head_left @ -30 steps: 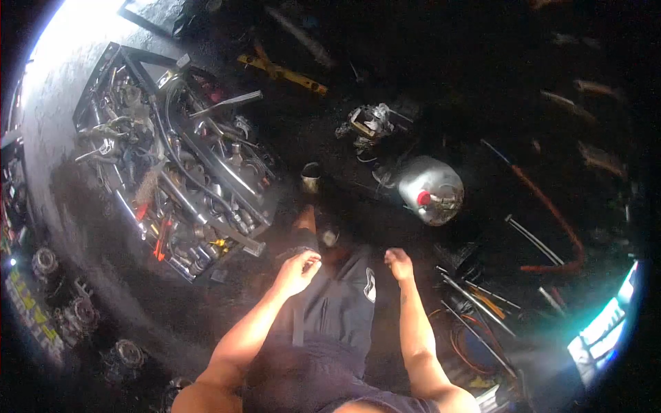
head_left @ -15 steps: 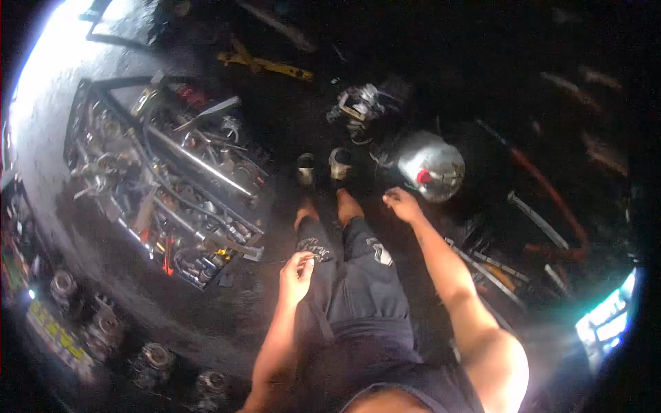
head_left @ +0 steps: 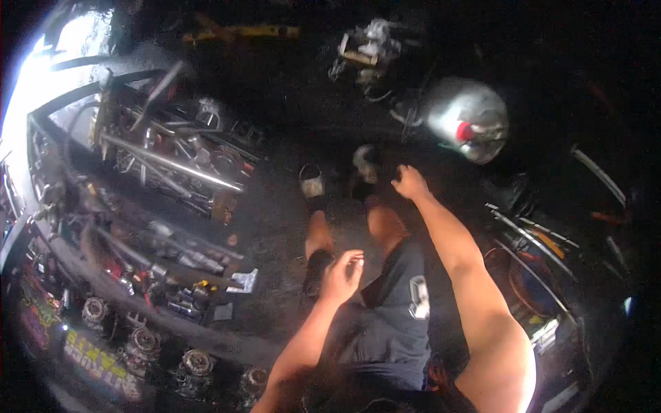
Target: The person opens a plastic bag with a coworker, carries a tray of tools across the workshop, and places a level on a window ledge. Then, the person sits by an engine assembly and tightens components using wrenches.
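My left hand [head_left: 342,275] hangs over my left thigh, its fingers curled toward the thumb; whether anything small is between them cannot be made out. Further forward, my right hand [head_left: 411,183] is held out above the dark floor with bent fingers, and its fingertips are blurred. The nearest object to it is a rounded silver tank [head_left: 468,113] with a red cap [head_left: 465,131], beyond it to the upper right. On the left stands a metal-framed tray [head_left: 69,103] heaped with metal parts, including a long shiny rod [head_left: 172,162].
Several round metal parts [head_left: 142,341] line the lower left. A yellow bar [head_left: 261,32] and crumpled silvery scrap [head_left: 377,43] lie at the top. Long rods [head_left: 530,237] and a cable coil [head_left: 533,275] are on the right. My shoes [head_left: 312,182] are ahead.
My right hand has reached forward, away from my body. My left hand stays bent over my thigh. The view has turned, and the tray appears lower and further left.
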A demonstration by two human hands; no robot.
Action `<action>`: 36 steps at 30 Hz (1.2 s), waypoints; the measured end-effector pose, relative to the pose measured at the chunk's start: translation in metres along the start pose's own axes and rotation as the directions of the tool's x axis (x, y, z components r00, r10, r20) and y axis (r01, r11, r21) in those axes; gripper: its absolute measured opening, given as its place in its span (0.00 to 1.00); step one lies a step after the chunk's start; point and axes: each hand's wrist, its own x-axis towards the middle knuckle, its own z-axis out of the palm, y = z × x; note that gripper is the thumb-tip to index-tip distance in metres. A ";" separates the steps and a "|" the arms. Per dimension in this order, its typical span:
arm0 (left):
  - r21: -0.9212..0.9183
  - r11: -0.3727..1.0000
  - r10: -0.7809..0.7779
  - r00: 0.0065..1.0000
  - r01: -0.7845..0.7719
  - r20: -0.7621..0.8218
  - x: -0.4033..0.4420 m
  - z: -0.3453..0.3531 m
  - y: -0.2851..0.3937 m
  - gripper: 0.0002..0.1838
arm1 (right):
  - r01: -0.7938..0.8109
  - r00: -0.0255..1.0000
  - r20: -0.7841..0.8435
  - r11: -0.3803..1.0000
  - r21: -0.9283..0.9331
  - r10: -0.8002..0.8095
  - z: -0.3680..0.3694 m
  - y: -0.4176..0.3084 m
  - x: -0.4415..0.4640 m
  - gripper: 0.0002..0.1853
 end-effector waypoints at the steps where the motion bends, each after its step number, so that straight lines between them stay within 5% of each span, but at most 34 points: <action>1: -0.031 0.999 -0.007 0.999 0.008 0.037 0.002 0.011 -0.016 0.12 | 0.046 0.998 -0.042 0.998 -0.034 -0.047 0.027 0.004 0.014 0.26; 6: 0.014 0.999 0.052 0.998 -0.053 0.030 0.016 0.054 -0.080 0.12 | 0.001 1.000 0.013 1.000 -0.004 -0.001 0.111 -0.039 0.102 0.28; 11: 0.049 0.999 -0.024 0.993 0.019 0.113 0.032 0.076 -0.112 0.13 | 0.043 0.959 -0.277 0.997 -0.063 -0.059 0.147 -0.048 0.178 0.26; 15: 0.136 0.991 -0.037 0.979 0.010 0.200 0.035 0.077 -0.119 0.15 | 0.093 0.837 -0.513 0.973 -0.209 -0.191 0.187 -0.011 0.237 0.19; 18: 0.261 0.965 -0.040 0.960 -0.036 0.278 0.033 0.083 -0.127 0.16 | 0.171 0.888 -0.337 0.904 -0.391 -0.314 0.182 -0.005 0.247 0.15; 20: 0.387 0.920 -0.093 0.931 -0.055 0.353 0.030 0.080 -0.133 0.16 | 0.234 0.745 -0.476 0.850 -0.472 -0.468 0.194 0.007 0.259 0.12; 23: 0.210 0.975 -0.128 0.959 0.075 0.252 0.026 0.089 -0.132 0.14 | 0.239 0.758 -0.407 0.798 -0.553 -0.509 0.191 0.012 0.255 0.14; 26: 0.380 0.922 -0.025 0.967 -0.075 0.253 0.022 0.099 -0.141 0.12 | 0.259 0.762 -0.400 0.806 -0.532 -0.509 0.202 0.032 0.220 0.17; 29: 0.281 0.959 -0.042 0.975 -0.021 0.217 0.017 0.106 -0.140 0.11 | 0.255 0.697 -0.497 0.827 -0.501 -0.517 0.195 0.044 0.161 0.17; 36: 0.300 0.952 -0.007 0.980 -0.054 0.198 -0.008 0.119 -0.136 0.10 | 0.235 0.752 -0.575 0.946 -0.223 -0.322 0.109 0.116 0.019 0.22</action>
